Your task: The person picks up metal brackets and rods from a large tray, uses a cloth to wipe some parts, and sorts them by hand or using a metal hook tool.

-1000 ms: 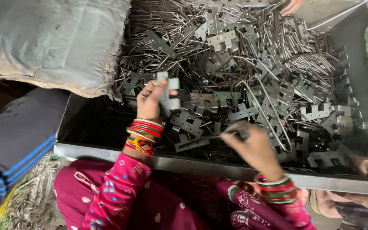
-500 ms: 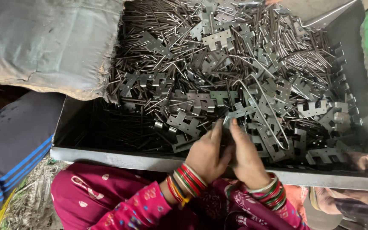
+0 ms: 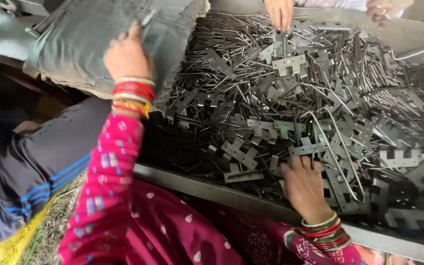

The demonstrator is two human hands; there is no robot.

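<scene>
— Where is the left hand (image 3: pixel 126 56)?

— Raised over the grey cloth sack (image 3: pixel 89 44) at the upper left. Its fingers are pinched shut on a thin metal piece (image 3: pixel 148 18) that sticks up past the knuckles; red and yellow bangles (image 3: pixel 133 93) ring the wrist above a pink patterned sleeve (image 3: pixel 109 186).

— And the right hand (image 3: pixel 303 184)?

— Down in the metal tray (image 3: pixel 197 185), near its front rim. The fingers are curled into the heap of flat notched metal brackets (image 3: pixel 241 154) and thin rods (image 3: pixel 251 59); whether they have hold of one I cannot tell, since the tips are hidden among the parts. A bent wire loop (image 3: pixel 342 147) lies just beside that hand.

— Anything else about?

— Another person's hand (image 3: pixel 279 11) reaches into the far side of the pile at the top edge. A dark garment with blue stripes (image 3: pixel 50 162) lies to the left of the pink sleeve, below the sack.
</scene>
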